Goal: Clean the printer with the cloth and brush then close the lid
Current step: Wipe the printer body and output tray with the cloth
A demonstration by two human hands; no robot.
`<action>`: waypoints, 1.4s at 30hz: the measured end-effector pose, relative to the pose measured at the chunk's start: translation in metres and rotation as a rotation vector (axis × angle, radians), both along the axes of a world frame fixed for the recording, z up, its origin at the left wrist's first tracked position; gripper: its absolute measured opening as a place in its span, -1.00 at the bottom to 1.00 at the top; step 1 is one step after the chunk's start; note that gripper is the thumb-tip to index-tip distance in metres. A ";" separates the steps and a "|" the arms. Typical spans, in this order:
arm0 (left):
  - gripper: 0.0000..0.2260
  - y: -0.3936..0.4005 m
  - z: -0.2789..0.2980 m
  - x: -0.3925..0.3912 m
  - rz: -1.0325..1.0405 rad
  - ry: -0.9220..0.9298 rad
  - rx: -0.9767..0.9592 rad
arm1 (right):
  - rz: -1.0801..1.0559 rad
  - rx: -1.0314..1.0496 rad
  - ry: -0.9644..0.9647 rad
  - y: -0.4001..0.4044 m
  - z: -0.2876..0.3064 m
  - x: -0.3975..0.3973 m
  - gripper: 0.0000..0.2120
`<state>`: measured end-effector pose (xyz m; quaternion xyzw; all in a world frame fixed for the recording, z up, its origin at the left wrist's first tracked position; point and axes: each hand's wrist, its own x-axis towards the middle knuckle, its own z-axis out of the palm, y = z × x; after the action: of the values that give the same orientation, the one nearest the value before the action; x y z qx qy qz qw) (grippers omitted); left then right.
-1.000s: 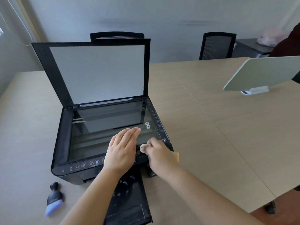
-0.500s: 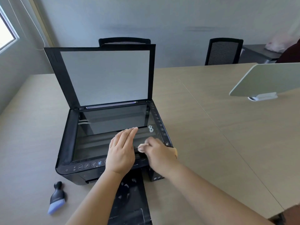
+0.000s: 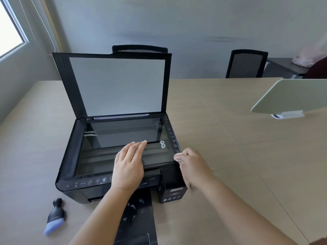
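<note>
On the tabletop (image 3: pixel 221 138) sits the black printer (image 3: pixel 74 156), lid (image 3: pixel 116 85) propped upright, scanner glass (image 3: pixel 109 138) exposed. Left hand (image 3: pixel 128 167) lies flat and released, palm down on the glass near the front edge. Right hand (image 3: pixel 192 167) is bunched at the printer's right front corner, fingers pinched on a pale scrap, likely the cloth; blurred. Brush (image 3: pixel 54 216) lies on the tabletop, front-left of the printer, untouched.

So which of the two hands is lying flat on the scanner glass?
The left hand, fingers stretched out flat on the glass. The right hand is curled at the printer's right edge.
</note>
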<state>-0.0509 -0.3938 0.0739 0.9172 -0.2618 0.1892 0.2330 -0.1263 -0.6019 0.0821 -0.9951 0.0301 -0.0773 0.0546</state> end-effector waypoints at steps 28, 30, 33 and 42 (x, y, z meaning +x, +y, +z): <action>-0.57 -0.078 -0.003 -0.009 0.110 0.158 0.134 | 0.095 0.229 0.094 -0.051 0.029 0.207 -0.77; -0.57 -0.078 -0.005 -0.009 0.105 0.159 0.121 | 0.084 0.252 0.070 -0.050 0.032 0.208 -0.72; -0.58 -0.078 -0.005 -0.009 0.096 0.159 0.114 | 0.063 0.288 0.047 -0.051 0.019 0.190 -0.75; -0.57 -0.079 -0.005 -0.008 0.086 0.149 0.148 | 0.053 0.284 0.111 -0.055 0.020 0.205 -0.80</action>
<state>-0.0585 -0.4724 0.0685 0.9538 -0.2173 0.1106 0.1753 0.0782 -0.6572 0.1023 -0.9805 0.0173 -0.0157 0.1952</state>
